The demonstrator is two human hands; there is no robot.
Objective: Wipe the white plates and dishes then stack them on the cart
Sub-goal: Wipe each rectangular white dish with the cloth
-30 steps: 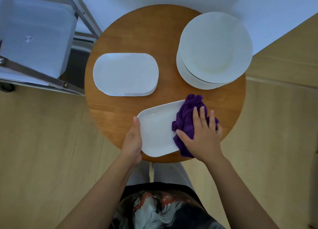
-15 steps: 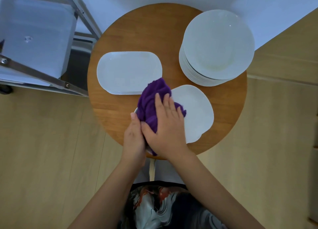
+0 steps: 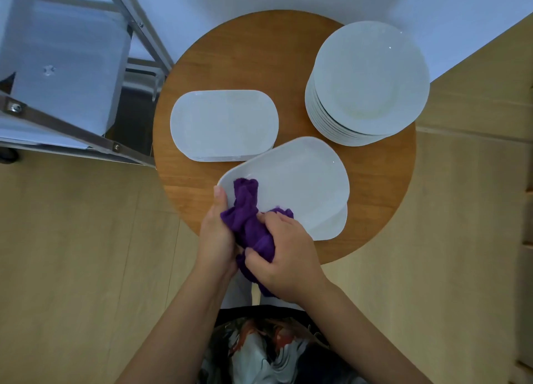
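A round wooden desk carries the crockery; its near rim curves just in front of the person, and the dish being wiped lies at that near edge, one corner raised off the wood so it sits tilted. It is a smooth, glossy white oblong with rounded corners. A second dish of the same outline shows beneath its right end.

The left hand holds the dish's near-left rim, thumb up along the edge. The right hand has its grip curled tight round a bunched purple cloth, soft and crumpled, whose top fold rests on the dish's left end. The two hands touch.

Behind, a low stack of oblong dishes sits near the desk's left edge, its front rim just tucked under the tilted dish. A taller stack of round plates overhangs the desk's right rim. Bare wood shows between the two stacks and along the far side.

The metal-framed cart stands to the left, close to the desk, with a pale flat shelf. Light wood floor lies open on both sides.
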